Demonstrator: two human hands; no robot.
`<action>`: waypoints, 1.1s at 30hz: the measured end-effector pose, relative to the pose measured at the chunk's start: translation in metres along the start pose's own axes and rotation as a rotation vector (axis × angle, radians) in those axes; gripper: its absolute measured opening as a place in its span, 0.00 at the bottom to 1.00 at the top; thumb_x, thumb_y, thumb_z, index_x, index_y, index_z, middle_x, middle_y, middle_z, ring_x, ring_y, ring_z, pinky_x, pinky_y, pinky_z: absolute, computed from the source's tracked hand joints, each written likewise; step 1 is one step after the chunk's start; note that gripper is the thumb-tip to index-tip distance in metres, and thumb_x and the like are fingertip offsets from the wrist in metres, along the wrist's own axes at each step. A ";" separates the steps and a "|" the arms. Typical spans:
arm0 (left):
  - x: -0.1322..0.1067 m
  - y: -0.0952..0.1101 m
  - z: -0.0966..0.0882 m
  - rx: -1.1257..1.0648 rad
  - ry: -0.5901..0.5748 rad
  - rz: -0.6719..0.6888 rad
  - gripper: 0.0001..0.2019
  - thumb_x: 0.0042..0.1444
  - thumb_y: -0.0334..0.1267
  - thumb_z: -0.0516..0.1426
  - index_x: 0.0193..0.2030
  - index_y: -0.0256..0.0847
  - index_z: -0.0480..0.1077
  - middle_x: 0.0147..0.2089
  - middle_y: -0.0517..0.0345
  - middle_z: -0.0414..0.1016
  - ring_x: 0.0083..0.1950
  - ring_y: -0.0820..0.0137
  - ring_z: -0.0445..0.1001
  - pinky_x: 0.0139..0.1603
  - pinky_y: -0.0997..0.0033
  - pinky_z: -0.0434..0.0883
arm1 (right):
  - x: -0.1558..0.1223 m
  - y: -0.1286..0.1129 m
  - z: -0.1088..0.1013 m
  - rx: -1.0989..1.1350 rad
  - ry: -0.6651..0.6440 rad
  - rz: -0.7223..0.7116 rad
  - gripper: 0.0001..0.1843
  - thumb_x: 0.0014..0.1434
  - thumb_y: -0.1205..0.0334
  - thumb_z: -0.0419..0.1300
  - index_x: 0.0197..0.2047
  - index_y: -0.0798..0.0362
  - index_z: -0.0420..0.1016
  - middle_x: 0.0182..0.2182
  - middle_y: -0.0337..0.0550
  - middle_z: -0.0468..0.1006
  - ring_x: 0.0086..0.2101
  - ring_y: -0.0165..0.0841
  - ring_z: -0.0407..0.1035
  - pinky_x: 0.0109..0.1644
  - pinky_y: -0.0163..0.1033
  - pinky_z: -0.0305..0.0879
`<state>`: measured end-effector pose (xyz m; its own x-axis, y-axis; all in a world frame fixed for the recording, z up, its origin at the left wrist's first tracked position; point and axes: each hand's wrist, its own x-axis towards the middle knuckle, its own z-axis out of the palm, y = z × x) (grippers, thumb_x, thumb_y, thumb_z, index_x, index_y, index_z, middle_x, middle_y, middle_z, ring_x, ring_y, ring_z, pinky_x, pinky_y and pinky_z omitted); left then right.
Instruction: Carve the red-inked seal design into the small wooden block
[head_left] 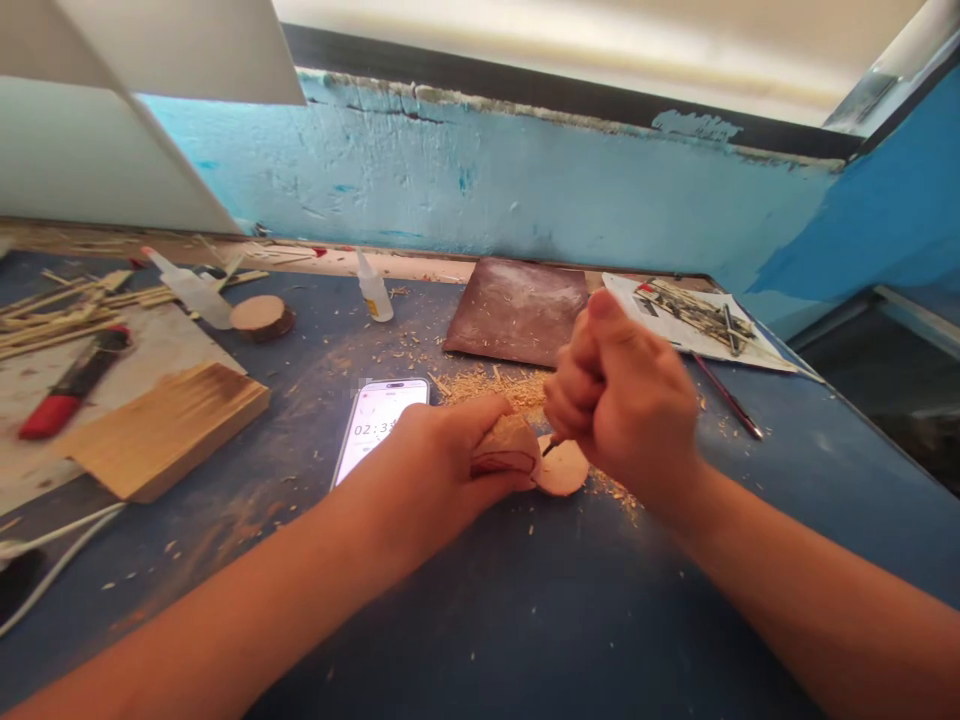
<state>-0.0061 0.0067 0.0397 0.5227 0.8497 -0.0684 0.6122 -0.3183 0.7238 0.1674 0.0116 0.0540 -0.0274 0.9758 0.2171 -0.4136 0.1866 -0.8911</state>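
Wooden block (pixel 508 445) sits between the left fingers (pixel 480 418); the right fingers (pixel 571 398) curl tight round a tool (pixel 552 445). A disc (pixel 568 473) lies between both, shavings (pixel 480 384) just beyond.

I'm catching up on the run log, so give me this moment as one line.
left hand: holding wooden piece | right hand: fisted around dark-tipped tool | on table: wooden disc, wood shavings, lit phone

The phone (pixel 379 425) glows white. High behind the phone, a pale pane (pixel 600 45) shines bright. Far right of the phone, it's dark. The right hand (pixel 626 400), nearer the phone, looks fuzzy.
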 end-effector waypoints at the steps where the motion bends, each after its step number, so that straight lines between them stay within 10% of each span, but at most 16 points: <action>1: 0.000 0.000 0.000 0.016 0.004 -0.012 0.07 0.58 0.44 0.65 0.37 0.45 0.75 0.33 0.64 0.81 0.35 0.66 0.76 0.37 0.69 0.68 | 0.000 -0.001 0.000 0.014 0.007 -0.017 0.29 0.66 0.47 0.65 0.22 0.49 0.57 0.15 0.27 0.50 0.13 0.22 0.44 0.15 0.33 0.43; 33: 0.000 0.001 0.000 0.024 0.021 0.010 0.07 0.56 0.44 0.65 0.36 0.45 0.75 0.31 0.63 0.81 0.33 0.66 0.77 0.35 0.71 0.69 | 0.004 0.006 -0.009 0.002 0.002 -0.008 0.29 0.69 0.45 0.61 0.22 0.49 0.55 0.15 0.27 0.48 0.13 0.23 0.45 0.16 0.32 0.43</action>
<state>-0.0056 0.0069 0.0404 0.5170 0.8547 -0.0465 0.6212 -0.3372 0.7074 0.1733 0.0178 0.0459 -0.0221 0.9746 0.2230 -0.4157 0.1939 -0.8886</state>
